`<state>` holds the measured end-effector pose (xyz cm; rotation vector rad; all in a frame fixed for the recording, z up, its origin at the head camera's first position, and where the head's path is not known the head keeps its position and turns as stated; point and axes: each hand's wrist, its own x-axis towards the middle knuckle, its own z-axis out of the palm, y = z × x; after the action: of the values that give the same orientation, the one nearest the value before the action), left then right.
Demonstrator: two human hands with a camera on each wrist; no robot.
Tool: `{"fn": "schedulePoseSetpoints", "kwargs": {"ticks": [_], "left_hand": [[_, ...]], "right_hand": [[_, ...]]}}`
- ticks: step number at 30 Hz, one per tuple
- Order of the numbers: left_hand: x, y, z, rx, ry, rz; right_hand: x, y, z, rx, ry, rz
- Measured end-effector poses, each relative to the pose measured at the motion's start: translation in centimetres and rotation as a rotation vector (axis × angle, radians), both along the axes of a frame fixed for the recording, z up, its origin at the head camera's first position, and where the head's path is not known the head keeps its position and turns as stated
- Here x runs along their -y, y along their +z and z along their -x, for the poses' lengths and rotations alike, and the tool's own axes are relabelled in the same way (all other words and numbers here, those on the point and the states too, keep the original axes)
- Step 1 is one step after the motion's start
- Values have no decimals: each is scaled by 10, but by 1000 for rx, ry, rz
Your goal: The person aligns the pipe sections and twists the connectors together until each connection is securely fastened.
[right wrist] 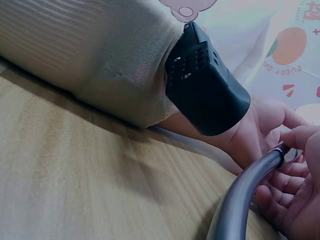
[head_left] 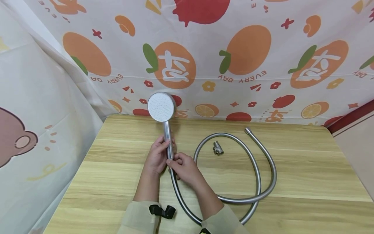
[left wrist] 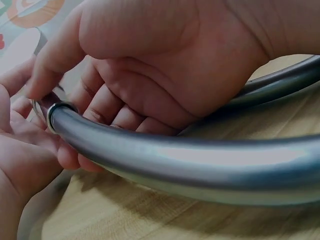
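A handheld shower head point(head_left: 160, 106) with a white spray face and metal rim points up, its face toward the head camera. My left hand point(head_left: 157, 157) grips its metal handle point(head_left: 167, 131), thumb across the front. At the handle's lower end, my right hand point(head_left: 187, 169) pinches the collar where the grey metal shower hose point(head_left: 179, 195) meets it. In the left wrist view the hose point(left wrist: 175, 160) runs away from the fingers, with a ring at its end point(left wrist: 52, 116). The fingers partly hide the joint, so how far the two parts are engaged cannot be told.
The hose loops across the wooden table point(head_left: 306, 172), its free end point(head_left: 248, 130) toward the back. Within the loop lies a small metal tee fitting point(head_left: 217, 148). Fruit-patterned cloth point(head_left: 210, 58) hangs behind the table. A black wrist camera point(right wrist: 207, 85) sits on the left sleeve.
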<state>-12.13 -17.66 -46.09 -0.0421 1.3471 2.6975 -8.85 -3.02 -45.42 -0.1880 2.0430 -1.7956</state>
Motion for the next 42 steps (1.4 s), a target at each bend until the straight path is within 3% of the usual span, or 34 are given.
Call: {"fn": "schedulePoseSetpoints", "kwargs": {"ticks": [8, 17, 22, 28, 38, 42], "left_hand": [[-2, 2, -2, -22, -8, 23], [-2, 3, -1, 23, -8, 6], [0, 2, -1, 7, -19, -12], [-2, 4, -3, 8, 17, -16], [-2, 3, -2, 29, 35, -36], [-2, 3, -2, 26, 43, -20]], "right_hand": [[1, -2, 2, -7, -41, -26], [2, -2, 1, 17, 13, 7], [1, -1, 1, 0, 24, -13], [0, 1, 0, -32, -1, -48], [2, -2, 2, 25, 4, 32], [2, -4, 2, 9, 6, 33]]}}
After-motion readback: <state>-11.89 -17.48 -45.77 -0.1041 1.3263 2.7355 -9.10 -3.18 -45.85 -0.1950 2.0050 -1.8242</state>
